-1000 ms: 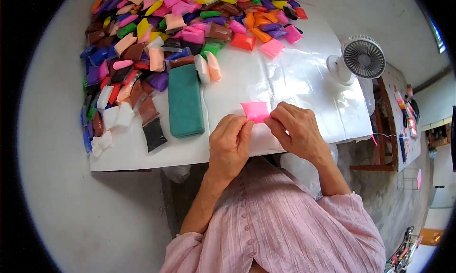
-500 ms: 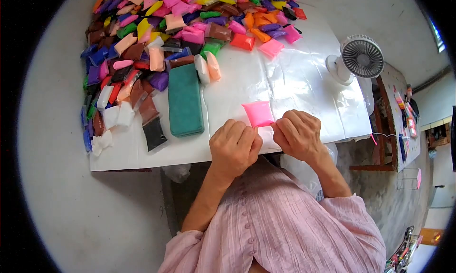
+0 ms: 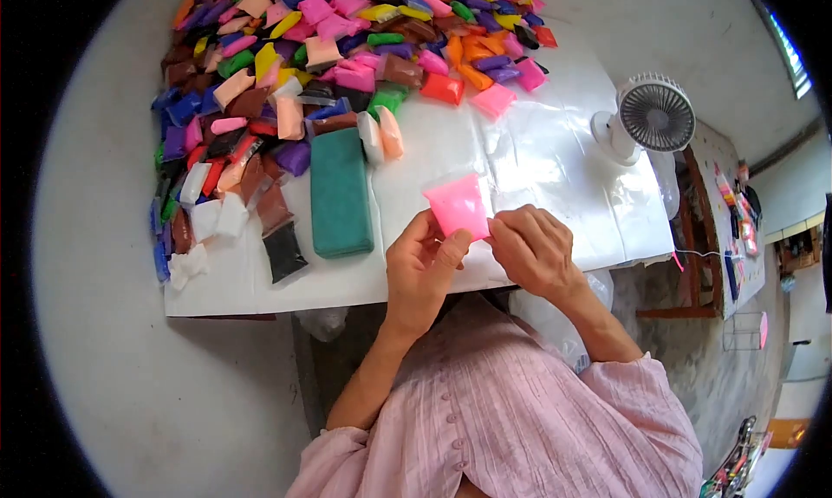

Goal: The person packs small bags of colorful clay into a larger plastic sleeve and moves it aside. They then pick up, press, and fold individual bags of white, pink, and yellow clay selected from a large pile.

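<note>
while both hands (image 3: 472,260) pinch pink packet (image 3: 457,205)

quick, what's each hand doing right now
Left hand: closed, pinching the lower edge of the pink packet.
Right hand: closed, pinching the same packet at its lower right corner.

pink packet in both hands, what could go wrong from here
1. The pink packet is held only by a fingertip grip: left hand at its lower edge, right hand at a corner, so it could slip.
2. The hands work near the front edge of the white sheet, so a dropped packet might fall past it.
</note>
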`<state>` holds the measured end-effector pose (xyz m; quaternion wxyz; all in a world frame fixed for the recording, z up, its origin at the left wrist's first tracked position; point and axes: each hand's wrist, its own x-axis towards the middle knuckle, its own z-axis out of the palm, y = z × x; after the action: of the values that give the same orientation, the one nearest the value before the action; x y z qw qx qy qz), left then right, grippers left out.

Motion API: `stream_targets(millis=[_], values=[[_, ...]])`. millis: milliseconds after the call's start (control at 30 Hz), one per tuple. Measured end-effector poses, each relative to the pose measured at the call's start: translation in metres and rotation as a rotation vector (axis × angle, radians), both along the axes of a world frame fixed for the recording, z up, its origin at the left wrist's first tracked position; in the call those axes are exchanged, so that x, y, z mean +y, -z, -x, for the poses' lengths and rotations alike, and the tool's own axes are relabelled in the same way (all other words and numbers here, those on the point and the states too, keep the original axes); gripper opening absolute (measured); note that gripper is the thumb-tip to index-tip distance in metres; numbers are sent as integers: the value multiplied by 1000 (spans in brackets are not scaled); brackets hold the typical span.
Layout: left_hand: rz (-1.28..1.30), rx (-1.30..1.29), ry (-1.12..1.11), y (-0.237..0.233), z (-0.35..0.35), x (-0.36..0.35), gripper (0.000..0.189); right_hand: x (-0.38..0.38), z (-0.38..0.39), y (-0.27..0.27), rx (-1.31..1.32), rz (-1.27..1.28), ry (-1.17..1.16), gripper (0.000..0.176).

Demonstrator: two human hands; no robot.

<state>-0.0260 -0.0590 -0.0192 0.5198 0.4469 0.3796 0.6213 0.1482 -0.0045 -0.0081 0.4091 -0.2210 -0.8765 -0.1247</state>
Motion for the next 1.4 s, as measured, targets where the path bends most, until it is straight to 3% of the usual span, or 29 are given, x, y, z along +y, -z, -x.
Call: stream_targets(millis=[200, 233, 400, 600, 767, 867, 1133, 1400], values=[[-165, 218, -236, 22, -6, 15, 29, -3, 16, -22, 244, 672, -6, 37], [-198, 291, -283, 24, -7, 16, 31, -1, 23, -22, 233, 684, -7, 45], [-337, 680, -458, 15, -1, 19, 39, 12, 36, -24, 189, 714, -12, 48], [-274, 509, -451, 19, -3, 23, 42, 55, 43, -25, 183, 867, -131, 43], [-166, 475, -407, 21, 2, 22, 25, 109, 64, -24, 172, 843, -99, 38], [-124, 473, -367, 19, 4, 22, 21, 131, 74, -11, 41, 928, -19, 45], [-152, 467, -341, 13, 3, 20, 14, 143, 87, 6, -72, 778, -70, 42], [-146, 435, -306, 14, 4, 20, 13, 133, 84, -6, -22, 921, -29, 50]])
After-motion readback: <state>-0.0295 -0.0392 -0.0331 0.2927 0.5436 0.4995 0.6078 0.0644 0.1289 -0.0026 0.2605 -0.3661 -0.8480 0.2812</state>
